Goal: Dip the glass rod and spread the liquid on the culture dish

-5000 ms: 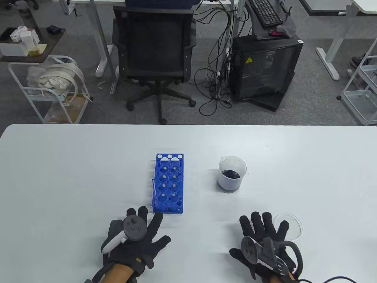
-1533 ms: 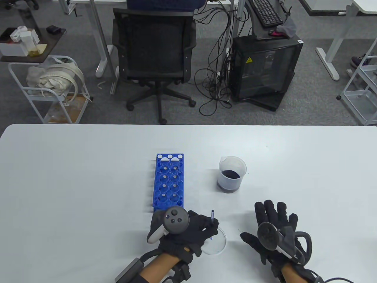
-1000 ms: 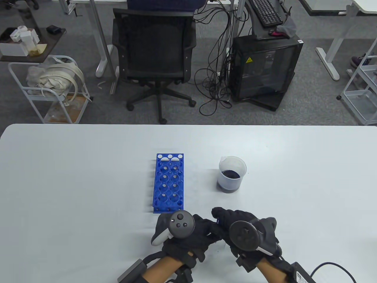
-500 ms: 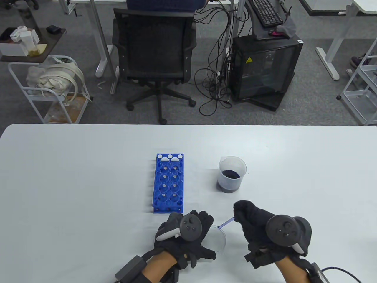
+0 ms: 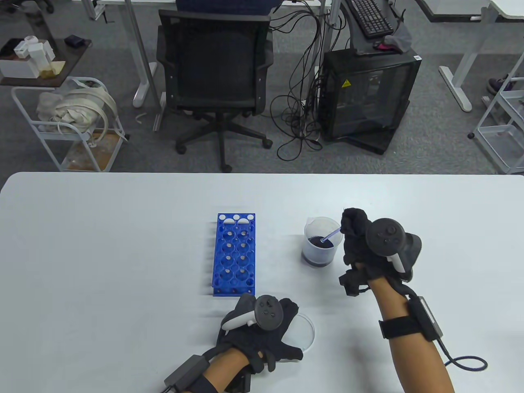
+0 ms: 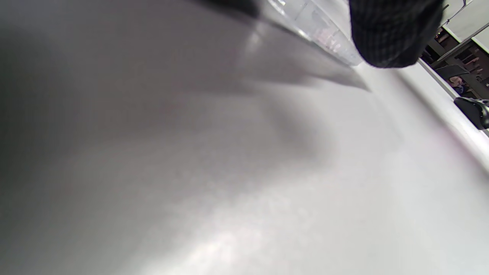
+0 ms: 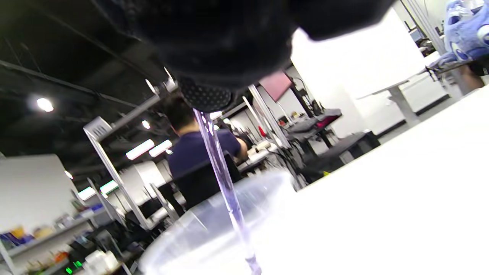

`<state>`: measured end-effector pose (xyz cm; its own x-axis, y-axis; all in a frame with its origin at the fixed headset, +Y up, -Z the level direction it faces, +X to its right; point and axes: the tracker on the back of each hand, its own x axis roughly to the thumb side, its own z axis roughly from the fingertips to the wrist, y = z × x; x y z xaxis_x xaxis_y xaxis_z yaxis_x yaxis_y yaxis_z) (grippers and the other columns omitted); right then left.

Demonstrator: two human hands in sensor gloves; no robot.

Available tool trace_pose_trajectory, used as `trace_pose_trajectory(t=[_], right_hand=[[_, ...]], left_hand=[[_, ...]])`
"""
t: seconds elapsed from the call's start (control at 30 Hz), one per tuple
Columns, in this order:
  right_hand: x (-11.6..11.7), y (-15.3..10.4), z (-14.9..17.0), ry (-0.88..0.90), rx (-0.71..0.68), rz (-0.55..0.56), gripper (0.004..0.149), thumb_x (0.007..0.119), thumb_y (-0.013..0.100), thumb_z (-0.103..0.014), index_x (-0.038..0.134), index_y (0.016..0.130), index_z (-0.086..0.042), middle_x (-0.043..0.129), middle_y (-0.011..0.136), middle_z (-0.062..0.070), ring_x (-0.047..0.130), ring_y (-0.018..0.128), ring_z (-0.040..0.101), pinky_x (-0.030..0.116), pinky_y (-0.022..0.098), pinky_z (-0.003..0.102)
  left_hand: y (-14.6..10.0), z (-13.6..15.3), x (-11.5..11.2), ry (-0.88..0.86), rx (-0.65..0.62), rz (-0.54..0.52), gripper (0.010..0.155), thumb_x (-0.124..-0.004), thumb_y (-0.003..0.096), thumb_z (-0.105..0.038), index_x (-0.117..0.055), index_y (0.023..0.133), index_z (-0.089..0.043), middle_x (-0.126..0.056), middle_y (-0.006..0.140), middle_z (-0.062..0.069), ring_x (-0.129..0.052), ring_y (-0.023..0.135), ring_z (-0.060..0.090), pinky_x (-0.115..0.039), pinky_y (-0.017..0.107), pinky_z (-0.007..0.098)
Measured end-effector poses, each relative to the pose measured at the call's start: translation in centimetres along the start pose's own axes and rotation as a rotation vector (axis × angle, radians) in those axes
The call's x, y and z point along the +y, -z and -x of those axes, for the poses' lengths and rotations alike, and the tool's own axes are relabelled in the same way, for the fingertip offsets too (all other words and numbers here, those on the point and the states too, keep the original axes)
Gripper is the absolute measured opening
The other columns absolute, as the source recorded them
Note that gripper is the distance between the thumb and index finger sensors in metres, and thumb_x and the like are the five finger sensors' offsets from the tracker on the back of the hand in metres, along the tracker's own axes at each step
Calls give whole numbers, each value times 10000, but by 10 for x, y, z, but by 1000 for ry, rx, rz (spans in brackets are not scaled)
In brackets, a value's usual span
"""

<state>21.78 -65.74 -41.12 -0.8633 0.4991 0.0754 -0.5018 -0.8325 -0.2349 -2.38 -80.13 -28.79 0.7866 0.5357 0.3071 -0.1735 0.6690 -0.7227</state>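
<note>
since half a second ago the right hand has carried the one glass rod away from the culture dish and up to the single beaker, far and to the right of the dish. its fingers are curled closed around the rod's upper end, and the rod slants down to the left over the beaker's rim, its lower tip in the dark liquid. the right wrist view shows the same rod running down from the gloved fingertips into the clear beaker, though the liquid itself is cut off at the bottom edge there. the left hand has stayed at the near side of the white table, fingers spread flat and holding nothing, lying over the left part of the one shallow clear dish and pressing on it. in the left wrist view a gloved fingertip sits beside a clear rim, probably the dish wall, but the view is too blurred to be sure. one blue tube rack stands left of the beaker, just beyond the left hand, every hole unfilled.
</note>
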Motion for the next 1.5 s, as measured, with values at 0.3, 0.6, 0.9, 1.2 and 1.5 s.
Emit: trace_pose_trajectory(t=[0.3, 0.6, 0.9, 1.2, 1.5], right_hand=[[39, 4, -1, -120, 18, -84, 359, 683, 492, -397, 613, 835, -317, 879, 779, -46, 937, 183, 73, 830, 145, 327], [39, 2, -1, -148, 28, -40, 365, 679, 489, -403, 614, 837, -311, 906, 761, -57, 963, 184, 85, 840, 151, 332], [24, -4, -7, -97, -9, 24, 366, 673, 491, -398, 605, 838, -302, 903, 759, -49, 971, 206, 84, 842, 163, 331], [12, -13, -10, -72, -48, 104, 368, 672, 492, -394, 597, 839, -298, 898, 761, -41, 980, 218, 90, 849, 173, 338], [-52, -97, -39, 141, -292, 149, 367, 676, 490, -387, 616, 830, -264, 912, 732, -16, 977, 189, 97, 841, 141, 341]], left_hand=[[2, 2, -2, -19, 12, 39, 1073, -699, 562, -743, 138, 1124, -373, 195, 1214, -82, 236, 1012, 215, 188, 625, 584], [2, 3, -2, -25, 12, 48, 1072, -692, 564, -741, 149, 1117, -371, 206, 1206, -80, 247, 1002, 215, 195, 615, 580], [3, 3, -2, -24, 11, 53, 1074, -689, 564, -740, 159, 1112, -372, 218, 1199, -78, 257, 994, 217, 201, 608, 580], [3, 2, -3, -31, 4, 78, 1068, -675, 571, -729, 182, 1101, -375, 248, 1180, -72, 284, 972, 220, 215, 586, 577], [3, 2, -3, -29, 7, 76, 1067, -672, 569, -733, 184, 1098, -377, 248, 1179, -75, 285, 973, 217, 216, 588, 576]])
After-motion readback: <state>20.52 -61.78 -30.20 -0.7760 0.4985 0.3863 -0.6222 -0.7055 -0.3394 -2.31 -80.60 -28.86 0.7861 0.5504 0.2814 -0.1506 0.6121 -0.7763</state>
